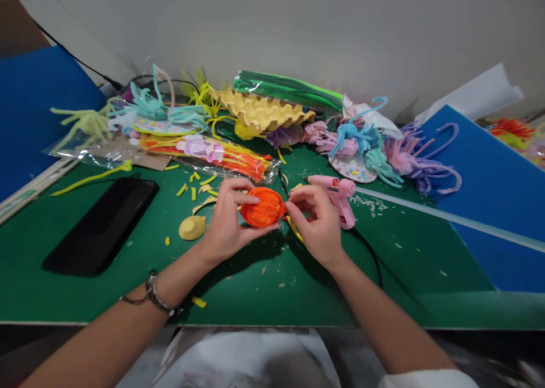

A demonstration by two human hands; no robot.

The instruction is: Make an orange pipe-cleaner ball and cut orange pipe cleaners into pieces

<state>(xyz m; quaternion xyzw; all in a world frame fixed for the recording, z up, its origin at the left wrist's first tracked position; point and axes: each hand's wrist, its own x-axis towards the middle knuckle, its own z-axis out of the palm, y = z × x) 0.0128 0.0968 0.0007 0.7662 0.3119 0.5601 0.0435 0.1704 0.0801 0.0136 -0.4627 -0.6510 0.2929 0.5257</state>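
Left hand (pixel 227 223): fingers were curled in a grasp, thumb laid across the top, palm facing right. Right hand (pixel 317 226): fingers were pinched together at the tips, pointing left. Left forearm (pixel 170 286), right forearm (pixel 374 306): bare, converging from the lower edge; hands close, not touching.

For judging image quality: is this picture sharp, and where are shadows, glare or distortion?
Head view: orange ball, left hand and right hand are sharp; soft shadows lie on the green table under them; small glare on the clear plastic bag; the corners look stretched and blurred.
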